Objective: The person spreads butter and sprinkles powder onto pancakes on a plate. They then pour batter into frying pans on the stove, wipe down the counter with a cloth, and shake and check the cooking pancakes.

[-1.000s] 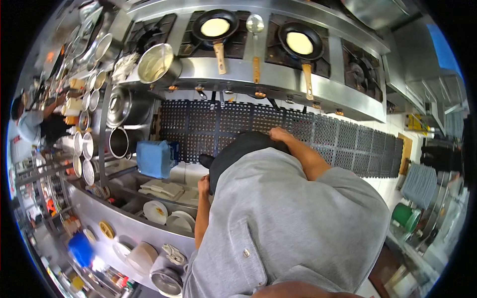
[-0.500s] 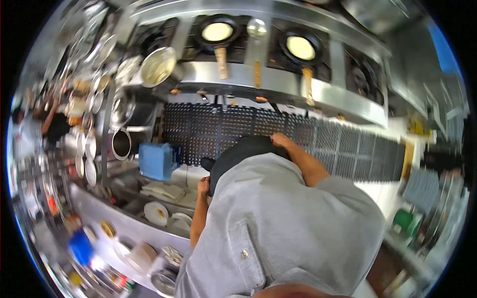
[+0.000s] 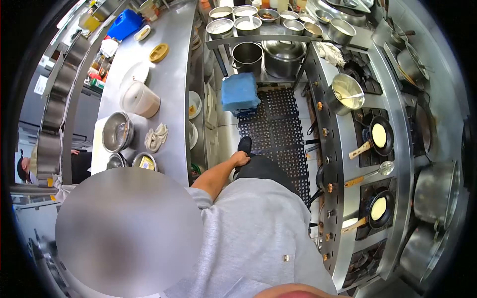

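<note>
My left hand (image 3: 241, 159) hangs beside the dark trousers, fingers curled, with nothing visible in it. My right hand is out of sight beyond my torso. On the stove to my right are two black frying pans (image 3: 390, 141) (image 3: 387, 221) with wooden handles, each holding a pale, round pancake (image 3: 379, 135) (image 3: 378, 208). Between the pans lies a metal ladle (image 3: 385, 168) with a wooden handle. Farther along the stove's front edge stands a metal pot (image 3: 338, 106) of pale batter with a utensil in it.
A steel counter (image 3: 174, 64) on my left bears metal bowls (image 3: 117, 132), a plastic tub (image 3: 140, 99) and a crumpled cloth (image 3: 156, 137). Ahead are a blue-covered crate (image 3: 240, 92) on the floor, a black rubber mat (image 3: 278, 114) and a rack with large pots (image 3: 284, 58). Another person (image 3: 27, 166) stands far left.
My body and view have turned left, so the stove has swung from ahead to my right side. My right hand has left the view. The pans keep their places on the stove.
</note>
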Motion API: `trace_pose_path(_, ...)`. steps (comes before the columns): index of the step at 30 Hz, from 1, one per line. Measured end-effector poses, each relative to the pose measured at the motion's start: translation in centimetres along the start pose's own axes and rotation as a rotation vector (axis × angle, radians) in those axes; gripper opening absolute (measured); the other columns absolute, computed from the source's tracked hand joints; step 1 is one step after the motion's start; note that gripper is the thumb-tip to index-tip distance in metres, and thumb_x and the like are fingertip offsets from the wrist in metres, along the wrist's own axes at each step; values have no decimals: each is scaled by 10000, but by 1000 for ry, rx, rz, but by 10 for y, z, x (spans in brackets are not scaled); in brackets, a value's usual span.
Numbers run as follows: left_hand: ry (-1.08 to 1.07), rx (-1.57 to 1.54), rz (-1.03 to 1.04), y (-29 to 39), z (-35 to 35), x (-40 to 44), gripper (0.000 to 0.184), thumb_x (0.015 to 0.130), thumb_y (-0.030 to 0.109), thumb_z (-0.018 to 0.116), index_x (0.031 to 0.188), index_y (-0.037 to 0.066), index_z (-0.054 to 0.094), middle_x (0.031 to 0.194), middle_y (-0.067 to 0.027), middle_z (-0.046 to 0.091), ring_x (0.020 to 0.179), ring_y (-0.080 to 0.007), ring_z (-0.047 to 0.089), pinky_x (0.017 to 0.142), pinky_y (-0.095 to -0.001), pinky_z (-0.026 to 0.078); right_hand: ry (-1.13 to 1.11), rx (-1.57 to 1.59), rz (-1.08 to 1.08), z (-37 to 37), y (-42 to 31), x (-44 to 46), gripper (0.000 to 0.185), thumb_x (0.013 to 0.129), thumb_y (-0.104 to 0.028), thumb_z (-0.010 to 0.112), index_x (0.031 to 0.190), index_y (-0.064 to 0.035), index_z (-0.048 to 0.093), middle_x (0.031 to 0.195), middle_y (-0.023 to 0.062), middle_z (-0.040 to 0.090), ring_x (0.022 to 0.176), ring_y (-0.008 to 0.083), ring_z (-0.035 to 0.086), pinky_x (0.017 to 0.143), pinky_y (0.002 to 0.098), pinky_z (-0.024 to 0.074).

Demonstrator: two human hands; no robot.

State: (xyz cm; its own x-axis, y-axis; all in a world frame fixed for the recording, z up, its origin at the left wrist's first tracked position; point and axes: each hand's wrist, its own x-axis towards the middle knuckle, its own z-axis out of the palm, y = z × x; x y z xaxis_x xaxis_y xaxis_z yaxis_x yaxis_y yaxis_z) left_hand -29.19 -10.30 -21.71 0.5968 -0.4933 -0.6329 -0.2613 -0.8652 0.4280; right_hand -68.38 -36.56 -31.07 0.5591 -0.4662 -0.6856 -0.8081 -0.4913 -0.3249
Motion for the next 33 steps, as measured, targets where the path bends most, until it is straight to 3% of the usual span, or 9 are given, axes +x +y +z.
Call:
trace_pose_path(6,-33,-93,-97,-8,-4,-14,391,789,367,509,930,41,673,924,-156,660,927,-320,606,855,-372,455,9,17,59,-54,-48,-6,158,720,-143,593,831,-60,670,835,154,652,802,314,620,717,381,488)
trace_pose_path(8,-19,-103,-106,-5,-6,-18,387,789,366,512,920,42,676,900,-144,665,918,-309,610,851,-367,457,131,260,32,-64,-56,-5,141,669,-114,606,773,-70,689,794,145,660,778,288,636,732,358,493)
trace_pose_path(12,10,-110,-117,-2,-4,-16,367,786,357,520,900,48,681,879,-131,671,905,-296,617,836,-363,465,199,238,15,-67,-65,1,206,643,-71,600,832,-72,681,804,140,661,791,260,641,725,353,492)
trace_pose_path(19,-72,-96,-95,0,-2,2,375,779,356,516,939,60,681,923,-151,663,932,-307,608,842,-372,465,184,259,4,-28,-36,-6,216,674,-115,586,864,-87,684,827,145,665,805,278,644,732,370,496)
trace_pose_path(22,-74,-64,-104,11,-9,-2,364,798,345,552,975,52,674,915,-156,666,871,-294,624,812,-367,464,175,153,-66,-2,-9,-8,201,700,-134,578,865,-82,681,841,161,657,825,312,635,734,396,494)
trace_pose_path(25,-36,22,-55,12,-8,2,370,802,364,539,970,64,677,932,-162,662,897,-312,619,821,-381,462,118,102,-22,15,6,-17,195,708,-135,573,862,-81,680,845,166,654,828,320,632,732,404,494)
trace_pose_path(27,-146,122,37,11,-9,10,410,806,362,470,999,54,659,1060,-194,613,1009,-344,570,892,-384,439,101,85,17,25,15,-25,192,713,-136,570,860,-80,680,847,169,652,830,326,630,730,409,493)
trace_pose_path(30,-173,175,126,3,-5,21,412,827,381,442,993,72,659,1084,-198,597,1041,-359,547,915,-405,422,107,100,70,38,13,-28,187,721,-137,566,857,-79,679,851,173,649,832,334,627,728,417,493)
trace_pose_path(33,-121,95,29,14,-13,8,433,822,405,468,975,47,657,1034,-206,614,1020,-368,557,887,-417,429,141,161,129,50,1,-25,184,726,-138,562,854,-78,679,854,176,647,834,340,625,727,422,492)
